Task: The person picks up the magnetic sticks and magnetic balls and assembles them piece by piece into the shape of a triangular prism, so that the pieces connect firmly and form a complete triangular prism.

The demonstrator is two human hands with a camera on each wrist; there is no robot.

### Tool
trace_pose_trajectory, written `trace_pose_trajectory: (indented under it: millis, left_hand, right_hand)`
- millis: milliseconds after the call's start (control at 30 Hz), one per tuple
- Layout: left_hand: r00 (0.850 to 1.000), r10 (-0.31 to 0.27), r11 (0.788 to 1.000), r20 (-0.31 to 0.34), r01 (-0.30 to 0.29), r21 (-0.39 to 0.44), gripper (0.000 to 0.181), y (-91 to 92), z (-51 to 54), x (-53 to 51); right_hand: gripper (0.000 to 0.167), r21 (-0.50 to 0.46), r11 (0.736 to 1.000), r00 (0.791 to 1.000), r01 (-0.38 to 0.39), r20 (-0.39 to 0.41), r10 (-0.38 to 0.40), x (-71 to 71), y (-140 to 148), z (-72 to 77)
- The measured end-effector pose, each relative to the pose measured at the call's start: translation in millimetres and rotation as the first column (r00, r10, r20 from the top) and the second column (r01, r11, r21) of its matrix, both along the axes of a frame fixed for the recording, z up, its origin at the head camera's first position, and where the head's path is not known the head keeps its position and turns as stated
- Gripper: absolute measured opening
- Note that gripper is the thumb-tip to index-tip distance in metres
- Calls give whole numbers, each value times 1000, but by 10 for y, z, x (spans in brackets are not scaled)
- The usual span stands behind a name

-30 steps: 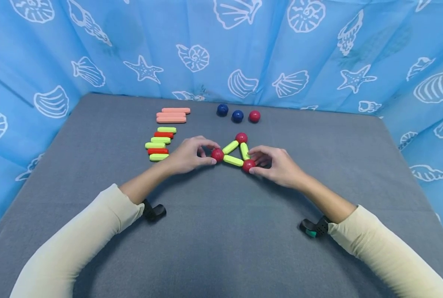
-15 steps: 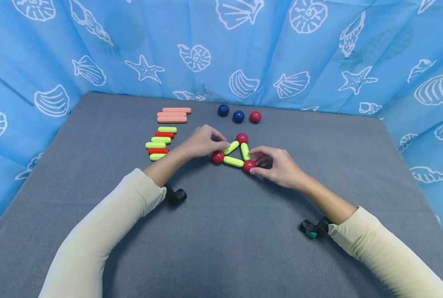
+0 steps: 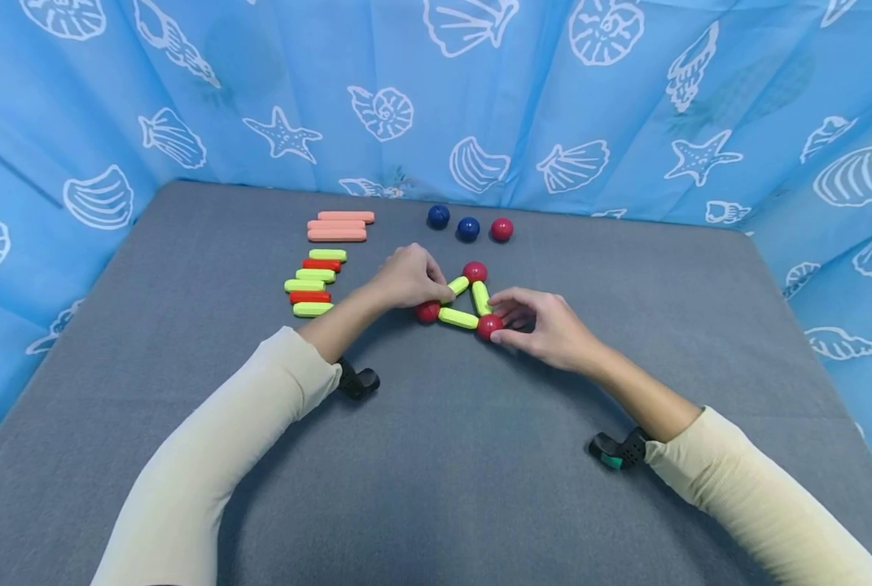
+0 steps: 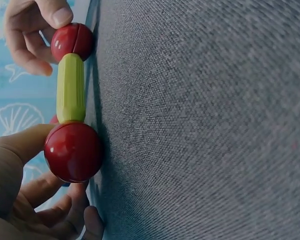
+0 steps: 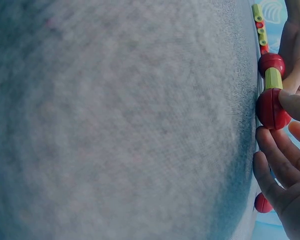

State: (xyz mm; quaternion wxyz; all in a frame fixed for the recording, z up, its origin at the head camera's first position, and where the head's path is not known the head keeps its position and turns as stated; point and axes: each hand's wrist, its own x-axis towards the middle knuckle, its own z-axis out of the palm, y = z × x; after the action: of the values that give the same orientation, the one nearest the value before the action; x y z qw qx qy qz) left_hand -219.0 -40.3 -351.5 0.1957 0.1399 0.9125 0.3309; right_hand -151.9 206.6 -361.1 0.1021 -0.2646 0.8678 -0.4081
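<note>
A triangle lies on the grey tabletop, built from red balls at its corners and yellow-green rods between them. My left hand (image 3: pixel 412 278) pinches the upper-left yellow-green rod (image 3: pixel 459 286), just beyond the left red ball (image 3: pixel 427 312). In the left wrist view that ball (image 4: pixel 74 152) hides where thumb and fingers meet the rod. Thumb and fingers of my right hand (image 3: pixel 545 325) hold the right red ball (image 3: pixel 490 327). The front rod (image 3: pixel 458 318) joins these two balls; the right rod (image 3: pixel 481 298) runs up to the top red ball (image 3: pixel 475 272).
Two blue balls (image 3: pixel 468 229) and a loose red ball (image 3: pixel 501 229) sit behind the triangle. To the left lie several short yellow-green and red rods (image 3: pixel 310 298), with longer salmon rods (image 3: pixel 337 235) behind them. A blue shell-print curtain (image 3: pixel 436 98) borders the table's far edge.
My left hand has left the left red ball, moved right and up, and now pinches the upper-left rod. That ball shifted slightly nearer. My right hand stays on its ball.
</note>
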Motion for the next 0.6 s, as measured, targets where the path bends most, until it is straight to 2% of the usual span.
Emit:
trace_pose_trajectory:
  millis: [300, 467, 600]
  left_hand:
    - [997, 47, 998, 67, -49, 25, 22, -59, 14, 34]
    - [997, 42, 998, 58, -44, 38, 22, -95, 5, 59]
    - [999, 8, 997, 39, -11, 79, 22, -146, -22, 78]
  right_hand:
    - [44, -1, 1000, 1000, -3, -7, 3, 0, 4, -16]
    - [43, -3, 1000, 1000, -6, -9, 6, 2, 5, -15]
    - [43, -4, 1000, 1000, -4, -7, 4, 5, 1, -14]
